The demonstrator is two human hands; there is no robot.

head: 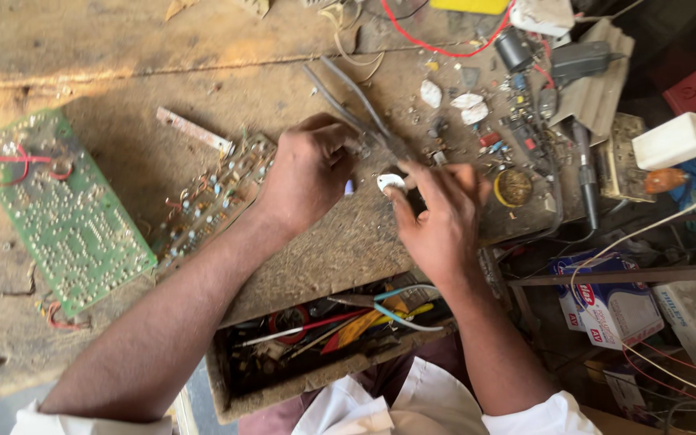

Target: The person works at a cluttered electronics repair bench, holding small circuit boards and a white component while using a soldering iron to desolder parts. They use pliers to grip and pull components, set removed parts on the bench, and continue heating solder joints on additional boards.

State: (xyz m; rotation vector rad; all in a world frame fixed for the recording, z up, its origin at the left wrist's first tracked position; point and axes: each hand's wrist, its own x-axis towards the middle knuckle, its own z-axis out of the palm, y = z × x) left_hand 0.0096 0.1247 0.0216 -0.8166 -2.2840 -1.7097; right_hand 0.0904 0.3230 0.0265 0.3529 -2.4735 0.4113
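Both hands meet mid-bench, over the worn wooden top [203, 72]. Left hand [309, 173] is curled tight round the handle end of the pliers [360, 109], long grey arms running up-left, tips hidden behind knuckles. Right hand [441, 217] pinches a small white part [390, 183] betw thumb & forefinger, held just beside the left fist, just above the bench. What the part is exactly: too small to tell.

Doing it well, imo: keep the right wrist braced on the bench so the part doesn't wobble, bring the plier tips in square, squeeze gently, since it looks light & easy to flick into the clutter of loose bits [493, 121] on the right.

Green board [66, 213] lies well to the left; second board [211, 197] lies just beside the left wrist. Open drawer [324, 330] of tools sits below the hands.
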